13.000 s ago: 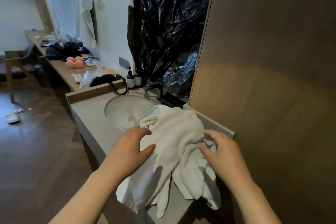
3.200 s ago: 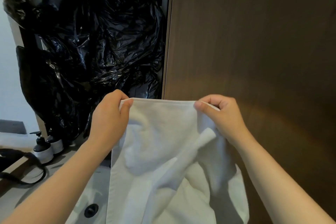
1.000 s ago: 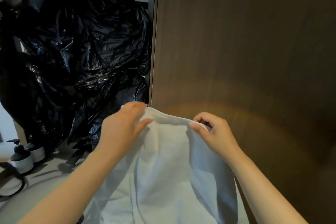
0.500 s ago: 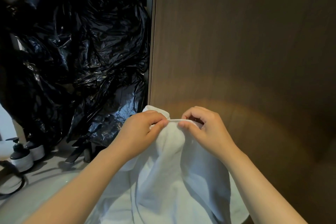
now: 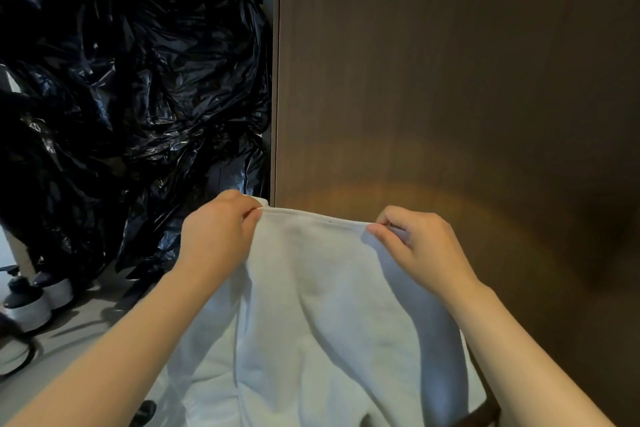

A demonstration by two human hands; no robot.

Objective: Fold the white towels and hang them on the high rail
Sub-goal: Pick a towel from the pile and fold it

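Hands: left hand (image 5: 216, 236) and right hand (image 5: 420, 246) each pinching the white towel's (image 5: 322, 305) top hem; hem being stretched left-right between them, cloth hanging below, both equally near.

Both forearms raised, left hand (image 5: 216, 236) and right hand (image 5: 420, 246) level, fingers (image 5: 378, 231) apparently pinching

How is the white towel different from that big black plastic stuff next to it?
The white towel is pale and matte; the black plastic is dark and shiny. The towel hangs in smooth, broad folds, while the plastic is crumpled into many sharp creases. The left hand and right hand pinch the towel's top edge; nothing touches the plastic. Both are limp sheets.
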